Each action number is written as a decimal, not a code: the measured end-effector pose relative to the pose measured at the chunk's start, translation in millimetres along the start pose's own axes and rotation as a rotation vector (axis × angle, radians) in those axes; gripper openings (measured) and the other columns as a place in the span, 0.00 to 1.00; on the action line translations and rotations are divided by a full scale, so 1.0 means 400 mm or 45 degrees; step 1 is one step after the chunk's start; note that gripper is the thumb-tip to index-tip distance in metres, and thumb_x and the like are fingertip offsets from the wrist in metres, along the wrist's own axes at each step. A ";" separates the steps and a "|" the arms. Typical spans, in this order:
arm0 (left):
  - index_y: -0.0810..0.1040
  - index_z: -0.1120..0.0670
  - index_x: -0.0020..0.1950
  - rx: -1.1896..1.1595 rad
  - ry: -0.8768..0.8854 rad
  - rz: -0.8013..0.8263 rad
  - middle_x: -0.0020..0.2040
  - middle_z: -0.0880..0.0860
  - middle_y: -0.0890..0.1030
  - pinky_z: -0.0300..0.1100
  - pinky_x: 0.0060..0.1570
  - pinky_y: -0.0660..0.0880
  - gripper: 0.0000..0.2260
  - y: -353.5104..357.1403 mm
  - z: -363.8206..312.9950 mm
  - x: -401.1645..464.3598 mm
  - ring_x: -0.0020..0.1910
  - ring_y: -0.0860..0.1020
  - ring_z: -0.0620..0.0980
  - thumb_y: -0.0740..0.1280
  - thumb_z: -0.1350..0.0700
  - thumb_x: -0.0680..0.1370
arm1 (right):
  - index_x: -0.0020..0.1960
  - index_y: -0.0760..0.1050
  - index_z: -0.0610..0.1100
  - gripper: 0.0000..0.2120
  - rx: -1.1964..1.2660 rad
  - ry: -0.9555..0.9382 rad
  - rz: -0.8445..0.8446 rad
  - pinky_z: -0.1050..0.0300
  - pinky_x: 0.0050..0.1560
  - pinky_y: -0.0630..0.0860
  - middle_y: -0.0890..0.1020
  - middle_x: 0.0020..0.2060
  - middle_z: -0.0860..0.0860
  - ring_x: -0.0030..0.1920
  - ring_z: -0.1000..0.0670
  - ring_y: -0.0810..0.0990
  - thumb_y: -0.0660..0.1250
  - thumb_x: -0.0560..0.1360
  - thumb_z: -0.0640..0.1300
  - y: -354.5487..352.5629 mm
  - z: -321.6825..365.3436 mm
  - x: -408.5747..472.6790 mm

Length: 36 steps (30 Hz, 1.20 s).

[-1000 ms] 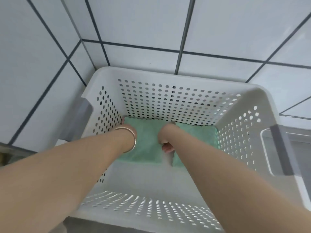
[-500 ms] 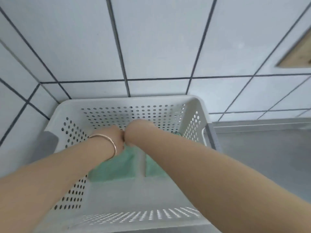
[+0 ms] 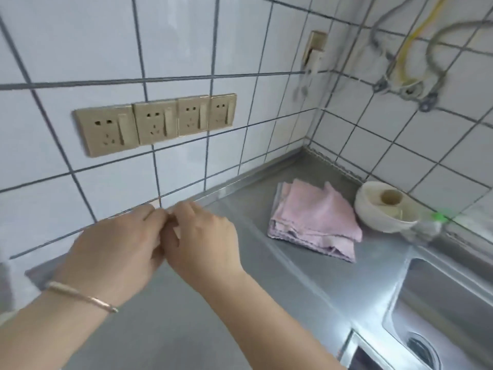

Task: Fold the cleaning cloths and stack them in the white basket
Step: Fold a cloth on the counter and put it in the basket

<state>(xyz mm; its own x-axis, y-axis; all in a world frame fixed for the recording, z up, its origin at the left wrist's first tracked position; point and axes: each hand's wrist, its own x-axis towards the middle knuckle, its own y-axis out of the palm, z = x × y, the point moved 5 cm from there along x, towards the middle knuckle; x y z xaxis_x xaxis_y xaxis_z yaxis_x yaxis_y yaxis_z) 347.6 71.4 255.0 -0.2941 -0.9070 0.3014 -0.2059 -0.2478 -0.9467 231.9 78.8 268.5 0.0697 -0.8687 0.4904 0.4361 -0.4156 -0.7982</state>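
Left hand [image 3: 117,249]: lower left of the frame, out of the white basket now, fingers loosely curled and meeting the right hand; it seems to hold nothing.
Right hand [image 3: 205,241]: centre of the frame, just beside the left, relaxed and seemingly empty.
Change: half a second ago both hands were down in the basket on a green cloth; now basket and green cloth are out of view, so that cloth looks stowed.
Pink cloth [image 3: 314,220]: right of centre, rumpled on the steel tabletop [image 3: 333,276], well apart from the hands.
Next: probably folding the pink cloth.
Beyond: white bowl [image 3: 384,206] touching the cloth's right side; sink [image 3: 440,311] at lower right.
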 end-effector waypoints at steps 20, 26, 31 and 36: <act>0.78 0.47 0.52 -0.464 -0.068 0.545 0.52 0.44 0.79 0.39 0.57 0.69 0.08 0.761 -0.723 0.416 0.50 0.77 0.45 0.60 0.52 0.78 | 0.36 0.81 0.44 0.09 -0.306 0.501 0.381 0.57 0.30 0.74 0.80 0.33 0.49 0.33 0.43 0.79 0.73 0.56 0.39 0.093 -1.267 -0.164; 0.78 0.51 0.57 -0.378 0.029 0.443 0.57 0.48 0.77 0.41 0.55 0.66 0.10 0.839 -0.788 0.514 0.59 0.72 0.50 0.61 0.54 0.78 | 0.30 0.78 0.44 0.03 -0.461 0.388 0.292 0.56 0.31 0.69 0.78 0.31 0.49 0.31 0.43 0.76 0.67 0.59 0.43 0.123 -1.352 -0.125; 0.74 0.48 0.64 -0.280 0.157 0.546 0.60 0.49 0.74 0.44 0.58 0.68 0.17 0.919 -0.837 0.545 0.61 0.68 0.52 0.64 0.48 0.75 | 0.28 0.77 0.44 0.14 -0.486 0.180 0.145 0.56 0.28 0.67 0.76 0.27 0.50 0.28 0.45 0.75 0.58 0.68 0.45 0.136 -1.377 -0.115; 0.82 0.43 0.42 -0.213 0.367 0.426 0.40 0.44 0.78 0.41 0.38 0.73 0.12 0.939 -0.877 0.567 0.40 0.78 0.47 0.74 0.50 0.60 | 0.30 0.74 0.43 0.14 -0.434 0.191 0.105 0.57 0.27 0.67 0.75 0.28 0.50 0.27 0.45 0.74 0.55 0.71 0.41 0.136 -1.398 -0.107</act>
<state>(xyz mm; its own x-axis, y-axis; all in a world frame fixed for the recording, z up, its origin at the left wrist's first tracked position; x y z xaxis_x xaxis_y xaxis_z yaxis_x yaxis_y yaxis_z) -124.0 -108.1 7.8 -0.6123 -0.7902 0.0243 -0.1963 0.1222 -0.9729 -249.1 -57.3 8.4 -0.0506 -0.9224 0.3829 0.1095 -0.3862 -0.9159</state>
